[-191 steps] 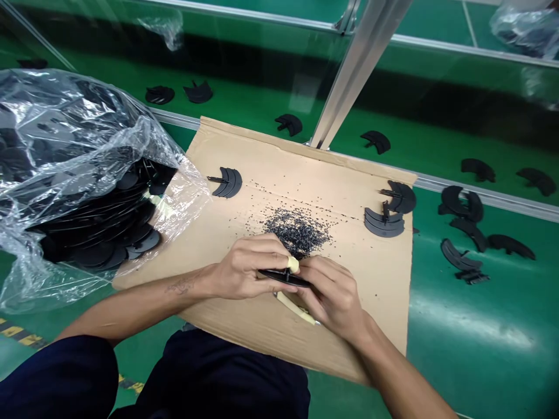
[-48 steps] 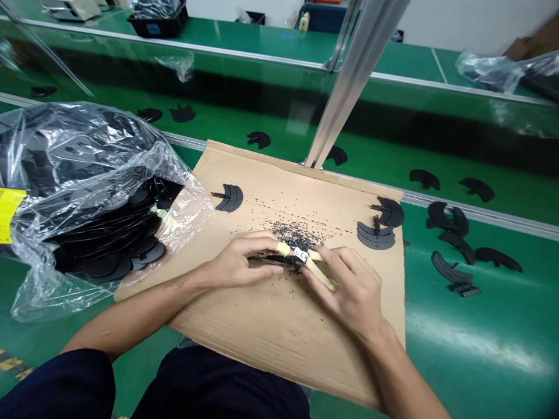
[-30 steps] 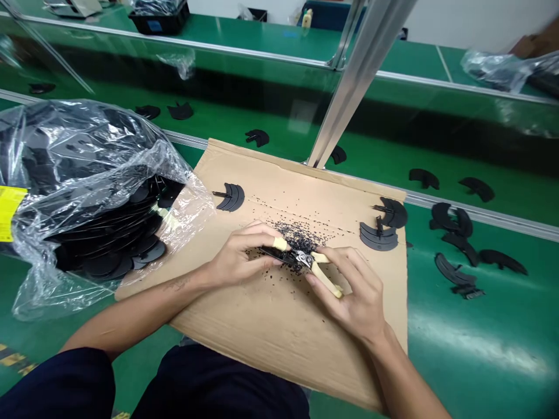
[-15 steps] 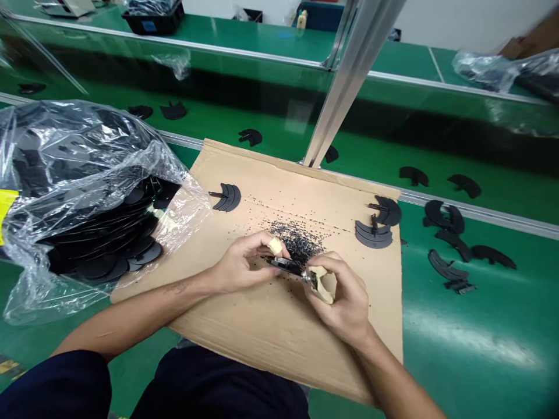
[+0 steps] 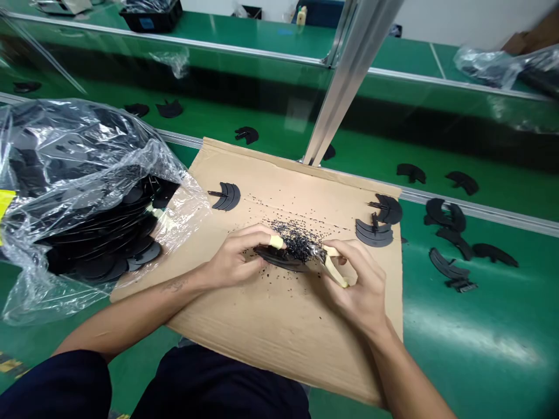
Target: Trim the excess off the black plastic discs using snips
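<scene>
Clear plastic bag (image 5: 82, 145) full of black discs (image 5: 105, 247) sags at left. Mid-frame on a cardboard sheet (image 5: 279, 361), the left hand (image 5: 236, 259) pinches a curved black plastic part (image 5: 279, 259) below a heap of black trimmings (image 5: 294, 240). The right hand (image 5: 360, 285) closes around cream-handled side cutters (image 5: 335, 270) just beside the part, with stacked black arcs (image 5: 373, 233) further right.

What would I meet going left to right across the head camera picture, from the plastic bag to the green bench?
Plastic bag → black piece → left hand → black crumbs → right hand → green bench
</scene>
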Demonstrator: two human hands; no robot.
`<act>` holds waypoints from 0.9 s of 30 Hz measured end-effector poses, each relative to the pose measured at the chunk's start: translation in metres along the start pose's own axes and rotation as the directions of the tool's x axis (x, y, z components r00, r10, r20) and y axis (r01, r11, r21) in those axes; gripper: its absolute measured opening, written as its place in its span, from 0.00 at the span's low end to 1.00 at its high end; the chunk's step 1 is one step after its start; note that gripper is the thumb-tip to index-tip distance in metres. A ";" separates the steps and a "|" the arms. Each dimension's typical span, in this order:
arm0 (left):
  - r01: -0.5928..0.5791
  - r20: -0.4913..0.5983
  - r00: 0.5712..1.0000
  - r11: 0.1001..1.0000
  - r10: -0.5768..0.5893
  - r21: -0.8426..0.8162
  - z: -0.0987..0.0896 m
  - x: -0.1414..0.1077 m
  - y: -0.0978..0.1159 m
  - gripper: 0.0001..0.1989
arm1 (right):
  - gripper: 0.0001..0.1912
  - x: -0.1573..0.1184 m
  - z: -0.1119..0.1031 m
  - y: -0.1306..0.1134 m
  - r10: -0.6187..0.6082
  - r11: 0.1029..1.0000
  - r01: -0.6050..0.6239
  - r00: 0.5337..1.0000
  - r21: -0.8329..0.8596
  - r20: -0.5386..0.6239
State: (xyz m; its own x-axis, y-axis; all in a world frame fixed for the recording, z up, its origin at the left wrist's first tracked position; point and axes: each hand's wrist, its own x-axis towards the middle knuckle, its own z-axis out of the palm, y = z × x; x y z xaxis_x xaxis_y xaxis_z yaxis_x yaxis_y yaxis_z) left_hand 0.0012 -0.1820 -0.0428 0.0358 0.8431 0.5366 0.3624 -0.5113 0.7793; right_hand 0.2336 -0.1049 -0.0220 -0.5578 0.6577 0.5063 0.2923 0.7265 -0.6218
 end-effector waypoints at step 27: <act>-0.048 0.034 0.998 0.997 0.050 -0.067 0.000 -0.002 0.000 0.16 | 0.16 -0.005 0.002 0.000 -0.149 0.963 0.166 0.985 -0.214 0.090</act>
State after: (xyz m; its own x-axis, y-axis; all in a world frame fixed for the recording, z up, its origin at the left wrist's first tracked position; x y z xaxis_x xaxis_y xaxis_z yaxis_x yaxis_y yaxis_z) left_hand 0.0014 -0.1840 -0.0438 0.0854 0.8214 0.5640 0.2968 -0.5613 0.7725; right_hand 0.2352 -0.1086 -0.0255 -0.6628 0.5211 0.5377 0.3555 0.8510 -0.3865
